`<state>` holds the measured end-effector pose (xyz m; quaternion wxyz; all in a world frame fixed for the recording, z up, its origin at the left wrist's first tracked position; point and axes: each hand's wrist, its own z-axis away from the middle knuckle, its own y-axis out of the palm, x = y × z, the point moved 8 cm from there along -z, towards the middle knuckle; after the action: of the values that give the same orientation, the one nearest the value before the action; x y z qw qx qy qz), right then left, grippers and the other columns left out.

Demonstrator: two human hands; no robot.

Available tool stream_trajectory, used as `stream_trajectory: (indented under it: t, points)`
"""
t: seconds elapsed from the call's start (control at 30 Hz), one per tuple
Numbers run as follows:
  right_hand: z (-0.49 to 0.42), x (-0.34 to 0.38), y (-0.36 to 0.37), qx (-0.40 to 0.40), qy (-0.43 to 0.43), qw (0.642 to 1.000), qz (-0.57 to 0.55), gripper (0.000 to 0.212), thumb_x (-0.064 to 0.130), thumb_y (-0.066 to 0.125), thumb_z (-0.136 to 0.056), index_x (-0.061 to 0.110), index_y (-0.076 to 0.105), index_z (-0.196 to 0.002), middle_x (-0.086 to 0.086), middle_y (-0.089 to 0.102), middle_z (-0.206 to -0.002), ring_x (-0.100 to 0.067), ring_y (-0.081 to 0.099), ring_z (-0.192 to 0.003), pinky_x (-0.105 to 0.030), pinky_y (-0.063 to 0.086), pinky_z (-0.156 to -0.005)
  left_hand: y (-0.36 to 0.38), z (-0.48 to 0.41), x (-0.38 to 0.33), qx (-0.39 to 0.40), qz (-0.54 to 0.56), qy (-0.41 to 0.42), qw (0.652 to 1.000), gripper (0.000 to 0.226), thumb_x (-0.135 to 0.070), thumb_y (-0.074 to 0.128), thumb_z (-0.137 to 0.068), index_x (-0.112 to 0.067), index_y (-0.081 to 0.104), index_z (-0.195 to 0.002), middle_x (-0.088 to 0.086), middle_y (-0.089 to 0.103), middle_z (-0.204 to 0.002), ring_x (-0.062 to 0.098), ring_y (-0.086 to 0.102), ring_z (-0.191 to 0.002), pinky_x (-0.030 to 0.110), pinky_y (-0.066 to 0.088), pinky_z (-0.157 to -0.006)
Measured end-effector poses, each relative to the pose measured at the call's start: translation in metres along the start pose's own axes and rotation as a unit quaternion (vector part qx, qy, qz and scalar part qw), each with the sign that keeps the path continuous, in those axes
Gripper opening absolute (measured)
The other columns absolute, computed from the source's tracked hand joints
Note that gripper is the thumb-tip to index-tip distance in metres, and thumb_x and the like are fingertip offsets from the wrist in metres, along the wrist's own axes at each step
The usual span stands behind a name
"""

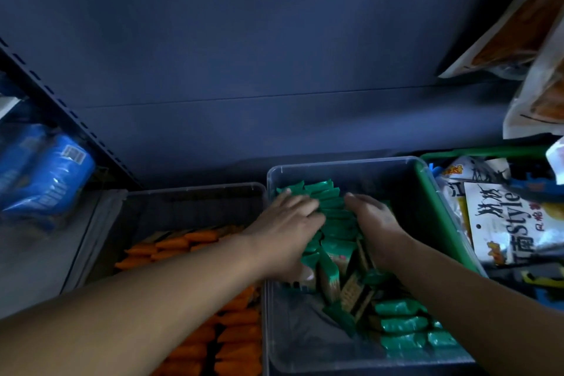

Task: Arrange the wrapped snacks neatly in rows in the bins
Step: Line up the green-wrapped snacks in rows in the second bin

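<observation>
A clear plastic bin (341,163) in the middle holds several green-wrapped cracker snacks (334,213), standing in a row that runs front to back. My left hand (288,223) presses against the left side of that row with its fingers laid over the packs. On the row's right side my right hand (374,221) lies flat with straight fingers. More green packs (403,323) lie loose and flat at the bin's near right. To the left, a second clear bin (195,189) holds orange-wrapped snacks (238,342) in rows, partly hidden by my left forearm.
A green-rimmed basket (427,189) on the right holds large silver and white snack bags (512,223). Orange-printed bags (518,27) hang at the upper right. Blue packs (45,171) sit on the neighbouring shelf at left, behind a perforated upright. The dark blue shelf back stands behind the bins.
</observation>
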<state>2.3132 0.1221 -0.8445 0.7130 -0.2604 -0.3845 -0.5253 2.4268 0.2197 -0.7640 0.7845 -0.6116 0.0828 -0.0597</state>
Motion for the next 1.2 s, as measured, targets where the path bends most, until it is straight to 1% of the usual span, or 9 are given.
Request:
stream_trajectory:
  t: [0.1,0.27,0.4,0.5,0.63,0.73,0.93,1.1,1.2]
  points:
    - [0.008,0.024,-0.025,-0.037,-0.089,0.976,0.194,0.008,0.024,0.069,-0.095,0.02,0.075,-0.099,-0.005,0.077,-0.097,-0.022,0.071,-0.092,-0.035,0.057,-0.088,-0.001,0.003,-0.027,-0.041,0.053,0.093,0.993,0.058,-0.043,0.083,-0.078,-0.024,0.066,-0.129,0.002,0.051,-0.127,0.026,0.046,-0.12,0.042,0.04,-0.104]
    - [0.033,0.037,-0.036,0.032,-0.178,0.887,0.426,0.021,0.016,0.073,-0.089,0.033,0.069,-0.077,0.014,0.069,-0.076,-0.004,0.063,-0.073,-0.003,0.041,-0.063,0.013,-0.011,-0.048,0.017,0.005,0.093,0.996,0.041,-0.043,0.07,-0.093,-0.029,0.064,-0.131,-0.001,0.046,-0.125,0.024,0.037,-0.123,0.039,0.03,-0.1]
    - [0.043,0.035,-0.04,0.07,-0.177,0.838,0.512,0.021,0.016,0.074,-0.085,0.03,0.075,-0.1,0.003,0.071,-0.098,-0.015,0.067,-0.096,-0.011,0.041,-0.073,0.009,-0.021,-0.049,0.041,-0.036,0.072,0.996,0.04,-0.05,0.069,-0.091,-0.023,0.068,-0.121,0.0,0.047,-0.12,0.025,0.035,-0.122,0.042,0.028,-0.095]
    - [0.042,0.015,-0.041,0.122,-0.135,0.771,0.61,0.052,0.03,0.087,-0.075,0.023,0.071,-0.124,-0.003,0.069,-0.119,-0.019,0.065,-0.11,-0.018,0.047,-0.087,0.003,-0.025,-0.05,0.022,-0.063,0.048,0.997,0.04,-0.052,0.068,-0.089,-0.02,0.07,-0.113,0.0,0.049,-0.116,0.026,0.038,-0.12,0.043,0.031,-0.097]
    - [0.027,-0.002,-0.035,0.131,-0.131,0.69,0.7,0.079,0.059,0.089,-0.056,0.034,0.063,-0.126,0.0,0.062,-0.132,-0.022,0.062,-0.117,-0.034,0.055,-0.096,0.007,-0.025,-0.046,0.001,-0.054,-0.002,0.999,0.042,-0.041,0.072,-0.088,-0.017,0.058,-0.119,0.003,0.049,-0.122,0.028,0.042,-0.122,0.042,0.034,-0.099]
    - [0.023,-0.003,-0.026,0.124,-0.161,0.638,0.742,0.078,0.057,0.086,-0.065,0.035,0.056,-0.133,0.003,0.049,-0.14,-0.023,0.052,-0.13,-0.036,0.052,-0.102,0.008,-0.025,-0.04,-0.011,-0.032,-0.022,0.999,0.045,-0.041,0.074,-0.085,-0.019,0.05,-0.117,0.003,0.047,-0.125,0.027,0.043,-0.121,0.041,0.036,-0.1]
    - [0.013,0.017,-0.029,0.117,-0.173,0.658,0.723,0.062,0.063,0.054,-0.074,0.036,0.057,-0.13,-0.002,0.068,-0.125,-0.025,0.066,-0.116,-0.034,0.056,-0.093,0.003,-0.02,-0.022,-0.031,0.045,-0.007,0.998,0.046,-0.052,0.076,-0.084,-0.023,0.056,-0.113,-0.005,0.046,-0.117,0.018,0.043,-0.113,0.033,0.037,-0.09]
    - [-0.009,0.056,-0.032,0.058,-0.216,0.792,0.567,0.045,0.045,0.067,-0.086,0.03,0.066,-0.128,-0.002,0.066,-0.125,-0.023,0.064,-0.115,-0.035,0.051,-0.102,-0.01,-0.012,0.003,-0.068,0.082,-0.007,0.994,0.047,-0.052,0.078,-0.08,-0.026,0.061,-0.115,-0.007,0.049,-0.115,0.015,0.046,-0.111,0.032,0.043,-0.092]
    - [-0.023,0.066,-0.028,-0.01,-0.219,0.833,0.508,0.039,0.034,0.075,-0.09,0.027,0.065,-0.127,-0.006,0.068,-0.123,-0.026,0.065,-0.111,-0.033,0.052,-0.098,-0.015,-0.004,0.005,-0.085,0.086,-0.021,0.992,0.039,-0.052,0.073,-0.085,-0.026,0.061,-0.112,-0.009,0.048,-0.113,0.014,0.045,-0.109,0.031,0.042,-0.089]
